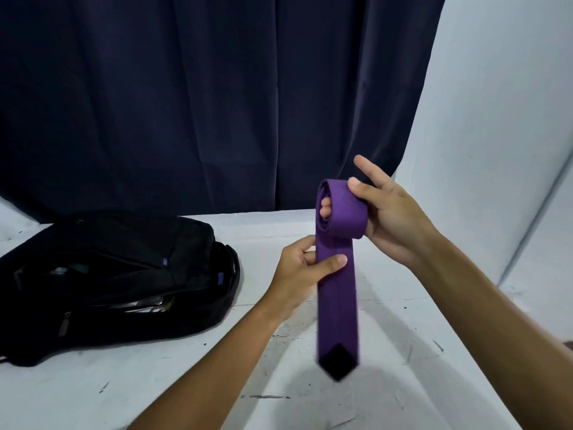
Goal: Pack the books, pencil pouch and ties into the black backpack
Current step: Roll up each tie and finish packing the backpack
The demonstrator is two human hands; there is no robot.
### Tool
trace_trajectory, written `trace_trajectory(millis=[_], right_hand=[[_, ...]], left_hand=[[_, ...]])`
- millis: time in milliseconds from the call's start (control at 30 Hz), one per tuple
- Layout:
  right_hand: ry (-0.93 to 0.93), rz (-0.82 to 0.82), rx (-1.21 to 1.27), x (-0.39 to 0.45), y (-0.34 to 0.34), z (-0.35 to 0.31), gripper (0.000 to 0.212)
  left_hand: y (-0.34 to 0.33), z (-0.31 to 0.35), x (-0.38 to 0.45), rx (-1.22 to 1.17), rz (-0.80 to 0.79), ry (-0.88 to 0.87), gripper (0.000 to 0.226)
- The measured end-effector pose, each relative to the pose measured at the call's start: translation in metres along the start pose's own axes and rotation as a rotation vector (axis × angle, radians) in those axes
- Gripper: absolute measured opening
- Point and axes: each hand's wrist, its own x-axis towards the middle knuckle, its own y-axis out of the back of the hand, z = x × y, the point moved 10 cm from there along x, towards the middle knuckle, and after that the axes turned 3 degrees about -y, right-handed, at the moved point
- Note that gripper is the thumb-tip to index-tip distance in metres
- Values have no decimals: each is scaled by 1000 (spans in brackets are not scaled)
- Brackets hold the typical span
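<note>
Behind everything, a dark curtain (217, 103) hangs as backdrop, with a pale wall (502, 103) to the right. White bench (186, 383), scuffed, carries the work. Black backpack (117, 280) lies flat at the left, zips undone and compartments gaping toward the near side, probably so items can slide in without lifting it; something shiny and flat shows inside the lower opening, likely books, though I cannot tell for sure. Pencil pouch not identifiable from here.

Purple tie (336, 290) is held up off the bench, right of centre, well apart from the backpack. Its upper part is wound into a roll, tail hanging straight down to the dark pointed tip near the bench surface. Rolling in the air lets gravity keep the tail straight, so the coil stays even.

Right hand (387, 218) grips the roll, thumb on top, fingers poking through the coil's centre, index finger sticking out free. Left hand (304, 268) pinches the hanging strip just below the roll, thumb across the front, guiding and tensioning it.

Judged step: rolling the tie compact before packing; tail is not yet wound.
</note>
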Motion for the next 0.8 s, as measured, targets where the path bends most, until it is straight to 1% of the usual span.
trace_trajectory(millis=[67, 100, 133, 267, 300, 333, 433, 500, 567, 633, 667, 700, 733, 767, 800], right_hand=[[34, 21, 14, 3, 6, -4, 59], [47, 38, 2, 5, 11, -5, 59], [64, 67, -36, 6, 15, -6, 59], [162, 179, -383, 7, 30, -4, 63], [191, 181, -463, 5, 28, -3, 64], [216, 177, -525, 4, 26, 0, 65], [252, 141, -634, 3, 23, 13, 69], [267, 92, -761, 4, 15, 23, 70], [264, 27, -846, 6, 10, 37, 66], [178, -33, -802, 4, 8, 51, 57], [125, -72, -771, 3, 6, 59, 55], [65, -116, -739, 1, 3, 65, 59], [5, -159, -712, -1, 0, 72, 68], [-47, -196, -680, -3, -2, 78, 79], [-90, -231, -647, -4, -4, 84, 88]], left_hand=[[-2, -5, -4, 62, 8, 26, 8], [-3, -6, -7, 61, 5, 40, 8], [-3, -6, -10, 50, 9, 52, 13], [4, 1, -16, 71, 45, 66, 60], [7, 5, -17, 92, 49, 58, 68], [10, 9, -18, 118, 53, 50, 70], [13, 19, -20, 169, 18, 77, 63], [15, 23, -19, 139, -3, 121, 55], [21, 25, -17, 44, 28, 168, 48], [28, 26, -13, -74, 76, 215, 40], [30, 26, -12, -144, 95, 240, 34], [31, 24, -9, -221, 109, 262, 26], [32, 22, -6, -308, 126, 288, 19], [33, 17, -4, -405, 144, 317, 19], [34, 12, -2, -499, 159, 348, 24]])
